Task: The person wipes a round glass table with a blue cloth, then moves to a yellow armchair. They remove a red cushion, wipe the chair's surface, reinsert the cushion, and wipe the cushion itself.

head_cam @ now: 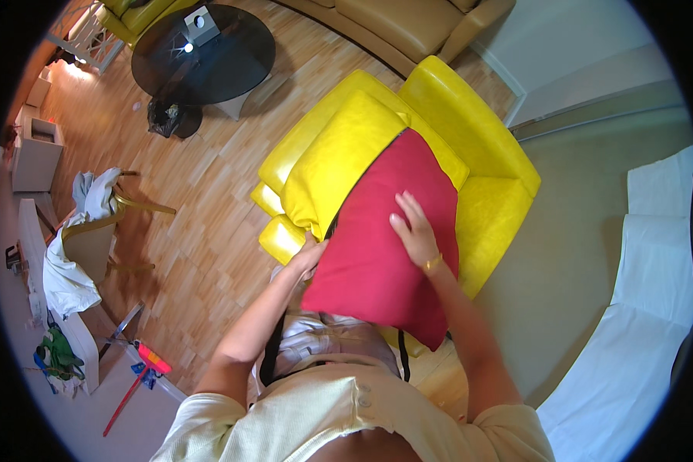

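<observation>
A red cushion [384, 242] leans over the front of a yellow armchair [485, 208], its lower edge above my lap. Behind it shows a plump yellow cushion [341, 150]. A dark, zip-like edge runs between the red and yellow; I cannot tell whether both belong to one cushion. My left hand [309, 255] grips the red cushion's left edge near that dark line, its fingers partly hidden. With fingers spread, my right hand [418, 234] is over the right part of the red face, a yellow band on its wrist; whether the palm presses is unclear.
A round dark table [225, 63] stands far left, with a bagged waste bin [182, 120] beside it. Clothes hang over a gold-framed chair [95, 242] at left. A pink broom [150, 359] is lower left. Behind the armchair is a tan sofa [404, 23]; white sheeting [618, 341] lies right.
</observation>
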`<state>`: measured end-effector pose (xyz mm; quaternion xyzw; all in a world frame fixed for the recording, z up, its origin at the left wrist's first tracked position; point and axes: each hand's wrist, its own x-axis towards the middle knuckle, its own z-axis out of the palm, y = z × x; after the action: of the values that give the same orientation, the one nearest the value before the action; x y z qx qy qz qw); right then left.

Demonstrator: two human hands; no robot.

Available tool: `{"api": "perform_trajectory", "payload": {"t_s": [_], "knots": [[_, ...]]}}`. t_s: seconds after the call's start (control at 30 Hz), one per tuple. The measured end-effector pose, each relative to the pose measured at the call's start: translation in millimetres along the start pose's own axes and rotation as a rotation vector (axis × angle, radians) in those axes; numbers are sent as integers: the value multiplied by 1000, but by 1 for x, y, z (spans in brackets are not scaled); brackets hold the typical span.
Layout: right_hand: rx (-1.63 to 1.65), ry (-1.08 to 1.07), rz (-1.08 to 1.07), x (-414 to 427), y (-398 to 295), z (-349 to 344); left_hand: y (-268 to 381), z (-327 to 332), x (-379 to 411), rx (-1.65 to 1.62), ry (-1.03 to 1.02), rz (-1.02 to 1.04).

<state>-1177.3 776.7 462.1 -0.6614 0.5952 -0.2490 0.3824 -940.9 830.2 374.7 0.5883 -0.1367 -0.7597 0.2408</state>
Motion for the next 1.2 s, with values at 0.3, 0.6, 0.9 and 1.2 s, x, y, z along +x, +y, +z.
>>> {"api": "perform_trajectory", "payload": {"t_s": [0.3, 0.6, 0.9, 1.2], "knots": [[-616, -164, -295, -130, -87, 19, -10, 8, -16, -929, -507, -143], [-510, 349, -463, -58, -55, -7, 18, 10, 20, 353, 373, 519], [119, 839, -44, 9, -37, -112, 25, 18, 23, 754, 803, 854], [194, 853, -46, 50, -15, -119, 39, -3, 35, 1008, 560, 411]]}}
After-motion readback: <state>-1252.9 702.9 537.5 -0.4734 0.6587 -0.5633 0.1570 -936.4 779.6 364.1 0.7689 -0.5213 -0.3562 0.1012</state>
